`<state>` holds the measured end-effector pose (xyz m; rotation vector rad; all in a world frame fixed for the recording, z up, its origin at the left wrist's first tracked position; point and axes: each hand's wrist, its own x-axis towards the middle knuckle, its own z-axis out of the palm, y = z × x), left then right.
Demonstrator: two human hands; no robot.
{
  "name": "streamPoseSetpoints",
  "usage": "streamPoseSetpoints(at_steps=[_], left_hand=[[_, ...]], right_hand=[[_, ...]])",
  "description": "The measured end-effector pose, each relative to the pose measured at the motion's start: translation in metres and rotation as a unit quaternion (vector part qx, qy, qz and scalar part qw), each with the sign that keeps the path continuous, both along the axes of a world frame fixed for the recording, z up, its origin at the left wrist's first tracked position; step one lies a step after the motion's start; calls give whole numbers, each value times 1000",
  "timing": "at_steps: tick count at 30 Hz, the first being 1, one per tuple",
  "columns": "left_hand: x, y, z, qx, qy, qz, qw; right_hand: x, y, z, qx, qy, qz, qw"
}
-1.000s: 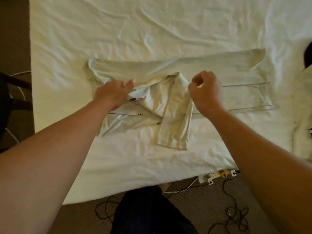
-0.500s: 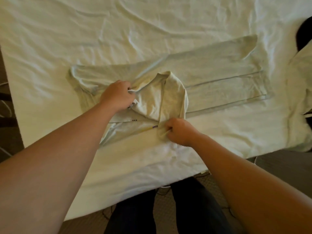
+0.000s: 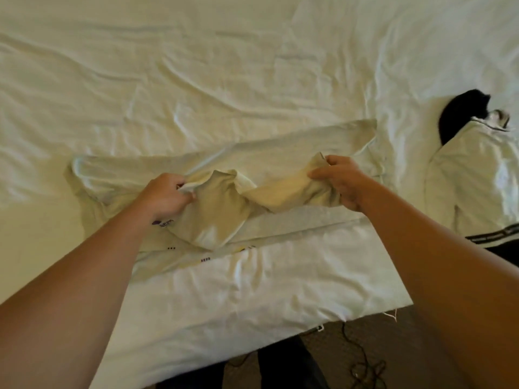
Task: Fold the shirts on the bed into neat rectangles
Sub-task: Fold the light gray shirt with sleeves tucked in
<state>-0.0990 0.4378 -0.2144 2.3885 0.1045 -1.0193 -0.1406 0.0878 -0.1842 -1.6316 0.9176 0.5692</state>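
Bed (image 3: 196, 80): wide, covered in a creased white sheet, its near edge above brown carpet. Cream shirt (image 3: 280, 158): spread flat across the middle of the bed, long body running left to right, small purple print near its lower left part. Second garment (image 3: 477, 175): white with black trim, at the bed's right edge, well apart from the cream shirt, over something black. Sleeve (image 3: 280, 196): part of the cream shirt, lifted off its body and sagging between both hands. Left hand (image 3: 164, 196): grip closed, pinching the sleeve's shoulder end. Right hand (image 3: 341, 179): grip closed on the bunched cuff end. Dark cord (image 3: 362, 366): on the carpet below the bed's edge.
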Motion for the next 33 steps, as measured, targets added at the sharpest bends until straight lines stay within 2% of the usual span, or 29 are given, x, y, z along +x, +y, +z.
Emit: streamPoseSetpoints(at_steps=[3, 8, 9, 11, 12, 16, 20, 24, 26, 30, 33], left_hand=[[9, -11, 5, -1, -32, 52, 998], [30, -34, 17, 33, -85, 64, 994], [31, -38, 13, 85, -122, 37, 988], [27, -48, 4, 213, -240, -21, 947], [20, -53, -1, 237, -287, -28, 928], [-7, -86, -21, 188, -369, -43, 909], [-29, -88, -48, 197, -307, -114, 924], [-25, -60, -63, 197, -242, -138, 940], [-22, -56, -65, 186, -231, -132, 946], [-27, -59, -71, 183, -236, -116, 947], [-28, -59, -72, 190, -245, -114, 944]], right_hand=[[3, -41, -13, -114, 2, -24, 993], [20, -92, -22, -191, -50, -56, 979], [24, -98, -24, -203, -57, -48, 976], [32, -109, -34, -212, -58, -28, 975], [34, -112, -39, -217, -52, -15, 975], [48, -119, -56, -251, -32, 30, 967], [53, -125, -60, -285, -56, 94, 952], [55, -139, -67, -246, -56, 97, 963], [54, -141, -71, -235, -53, 89, 966], [47, -135, -76, -280, -73, 99, 952], [46, -133, -76, -274, -82, 48, 957]])
